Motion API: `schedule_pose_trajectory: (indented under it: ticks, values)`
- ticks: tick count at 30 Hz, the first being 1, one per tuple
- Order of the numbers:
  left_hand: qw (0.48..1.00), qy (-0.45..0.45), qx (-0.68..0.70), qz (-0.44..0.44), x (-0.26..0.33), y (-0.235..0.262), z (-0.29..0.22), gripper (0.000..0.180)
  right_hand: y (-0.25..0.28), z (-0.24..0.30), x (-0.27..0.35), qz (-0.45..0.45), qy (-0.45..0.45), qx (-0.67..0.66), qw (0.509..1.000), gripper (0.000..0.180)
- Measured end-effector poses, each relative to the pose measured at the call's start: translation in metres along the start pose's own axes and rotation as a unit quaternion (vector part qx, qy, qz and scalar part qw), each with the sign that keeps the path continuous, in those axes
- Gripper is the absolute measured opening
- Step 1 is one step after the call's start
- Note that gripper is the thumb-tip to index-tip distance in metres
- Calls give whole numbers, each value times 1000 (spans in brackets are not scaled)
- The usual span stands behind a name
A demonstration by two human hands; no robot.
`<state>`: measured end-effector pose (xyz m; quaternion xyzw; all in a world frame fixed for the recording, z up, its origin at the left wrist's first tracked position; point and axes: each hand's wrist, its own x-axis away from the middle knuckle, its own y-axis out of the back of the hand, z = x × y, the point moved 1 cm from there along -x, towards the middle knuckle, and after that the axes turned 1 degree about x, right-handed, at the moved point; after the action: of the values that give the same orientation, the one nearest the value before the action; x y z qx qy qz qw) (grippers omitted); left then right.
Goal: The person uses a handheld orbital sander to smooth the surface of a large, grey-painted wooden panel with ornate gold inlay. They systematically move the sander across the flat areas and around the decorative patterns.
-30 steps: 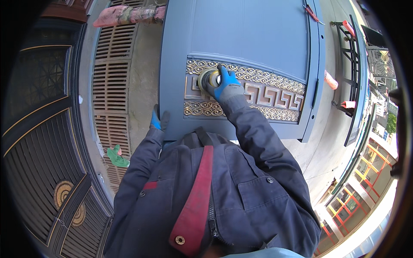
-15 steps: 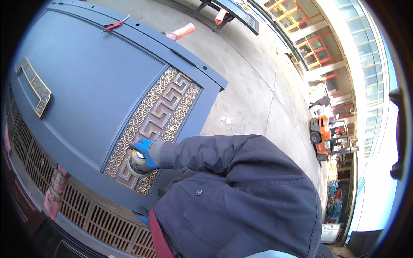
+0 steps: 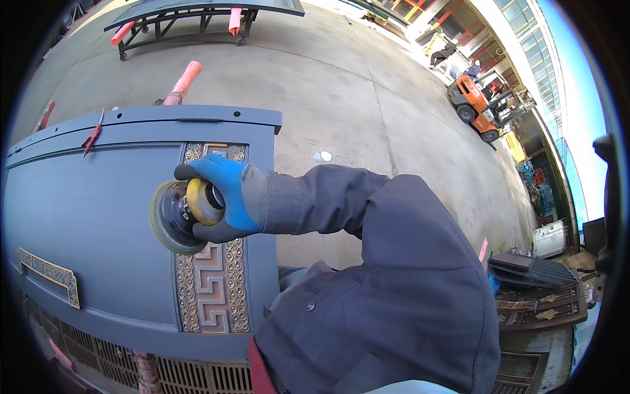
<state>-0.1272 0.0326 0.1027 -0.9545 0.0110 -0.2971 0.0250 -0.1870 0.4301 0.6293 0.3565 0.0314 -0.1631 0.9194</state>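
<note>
My right hand (image 3: 235, 190), in a blue and grey glove, is closed around a yellow and black round palm sander (image 3: 202, 200). The sander is tilted on edge above the panel, its disc turned to the left. Beneath it lies a blue-grey door panel (image 3: 98, 184) with an ornamental strip (image 3: 213, 292) of key pattern between gold-toned scrolls. The sander and glove cover part of that strip. An L-shaped patterned trim piece (image 3: 56, 272) is at the panel's left. My left hand is out of view.
A red-handled hand tool (image 3: 93, 136) rests by the panel's far edge. Pink-wrapped supports (image 3: 182, 83) stick out beyond it. Farther off stand another panel on a wheeled rack (image 3: 190, 29) and an orange forklift (image 3: 472, 105) with people nearby. Dark decorated panels (image 3: 545, 305) are stacked at right.
My right hand has lifted the sander off the ornamental strip and tilted it. The view has turned, so the panel appears straighter and the dark stacked panels show at right.
</note>
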Motion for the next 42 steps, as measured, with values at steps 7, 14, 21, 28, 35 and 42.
schedule_pose_trajectory:
  ticks: [7, 14, 21, 28, 35, 42]
  values:
    - [1000, 0, -2, -29, 32, 54, 9, 74, -94, -56, 17, 141, -126, 8, 982, 105]
    - [998, 6, 9, -69, 62, 71, 20, 76, -134, -105, 105, 259, -155, 109, 947, 101]
    - [994, 2, 12, -111, 85, 80, 36, 79, -104, -167, 153, 258, -143, 105, 950, 102]
    - [975, -6, -94, -201, 132, 45, -23, 84, -27, -204, 133, 218, -219, -74, 948, 109]
    - [966, -176, -189, 24, 177, -176, -92, 51, 75, -263, 126, 81, -170, -183, 965, 111]
    - [923, -79, -245, 284, 196, -511, -59, 39, 162, -299, 129, 88, -148, -213, 962, 108]
